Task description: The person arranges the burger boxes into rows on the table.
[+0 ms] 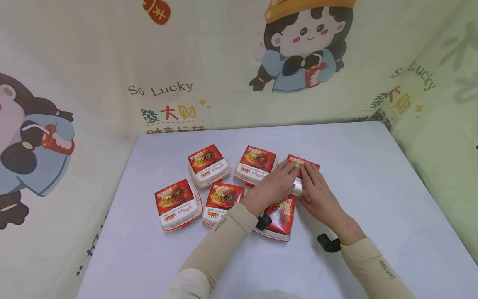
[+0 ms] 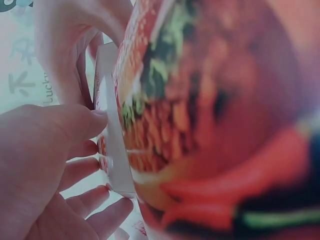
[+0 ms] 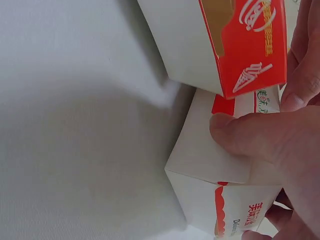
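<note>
At the right end of a group of burger boxes, both hands are on one red-and-white burger box (image 1: pixel 297 182). My left hand (image 1: pixel 274 185) covers its left part; in the left wrist view the left hand's thumb (image 2: pixel 85 122) and fingertips touch a white box edge. From the right side, my right hand (image 1: pixel 321 197) grips the same box, its thumb (image 3: pixel 237 132) pressed on the white near wall. Directly in front lies another burger box (image 1: pixel 281 224), partly under the left forearm. Its burger picture (image 2: pixel 200 110) fills much of the left wrist view.
Several more burger boxes lie to the left: back middle (image 1: pixel 257 160), back left (image 1: pixel 209 166), front left (image 1: pixel 178 203) and one (image 1: pixel 224 197) beside the left forearm. The white table (image 1: pixel 373 178) meets a printed cloth backdrop (image 1: pixel 224 83) behind.
</note>
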Demonstrator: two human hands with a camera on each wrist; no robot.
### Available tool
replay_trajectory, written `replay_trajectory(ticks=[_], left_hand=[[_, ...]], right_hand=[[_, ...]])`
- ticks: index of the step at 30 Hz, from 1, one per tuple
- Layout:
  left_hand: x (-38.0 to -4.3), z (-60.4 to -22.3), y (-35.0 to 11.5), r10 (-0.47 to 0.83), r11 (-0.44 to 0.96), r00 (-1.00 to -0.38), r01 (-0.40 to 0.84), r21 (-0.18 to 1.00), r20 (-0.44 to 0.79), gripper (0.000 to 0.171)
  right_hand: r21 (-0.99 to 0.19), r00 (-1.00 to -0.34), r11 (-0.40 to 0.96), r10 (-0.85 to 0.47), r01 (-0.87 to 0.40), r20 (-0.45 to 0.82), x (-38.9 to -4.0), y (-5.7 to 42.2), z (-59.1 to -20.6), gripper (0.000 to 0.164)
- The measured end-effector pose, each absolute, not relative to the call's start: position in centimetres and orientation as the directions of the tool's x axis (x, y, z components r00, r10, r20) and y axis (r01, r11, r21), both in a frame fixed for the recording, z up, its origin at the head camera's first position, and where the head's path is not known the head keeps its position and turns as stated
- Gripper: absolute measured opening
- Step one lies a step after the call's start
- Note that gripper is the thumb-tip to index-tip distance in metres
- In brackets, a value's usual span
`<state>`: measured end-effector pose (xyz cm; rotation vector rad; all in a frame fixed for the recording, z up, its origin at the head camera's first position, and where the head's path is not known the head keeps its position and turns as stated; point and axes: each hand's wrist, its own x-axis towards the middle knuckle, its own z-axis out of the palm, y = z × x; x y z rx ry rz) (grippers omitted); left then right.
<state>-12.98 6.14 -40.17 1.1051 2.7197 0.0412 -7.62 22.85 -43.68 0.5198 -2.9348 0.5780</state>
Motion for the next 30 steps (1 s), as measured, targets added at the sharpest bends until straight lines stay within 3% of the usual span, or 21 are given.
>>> replay_trajectory(ticks=[7, 12, 30], left_hand=[[-13.1, -40.0, 6.3, 0.691, 0.723, -0.702, 0.670, 0.169, -0.173, 0.070], [-13.3, -39.7, 6.5, 0.702, 0.711, -0.698, 0.674, 0.200, -0.140, 0.083], [-13.4, -38.7, 6.8, 0.714, 0.699, -0.696, 0.703, 0.127, -0.076, 0.093]], right_hand=[[-0.355, -0.937, 0.868, -0.302, -0.346, 0.175, -7.8, 23.7, -43.5, 0.094], [-0.357, -0.932, 0.864, -0.296, -0.354, 0.207, -7.9, 24.5, -43.0, 0.094], [-0.348, -0.898, 0.836, -0.339, -0.425, 0.281, -6.9, 25.7, -41.7, 0.095]])
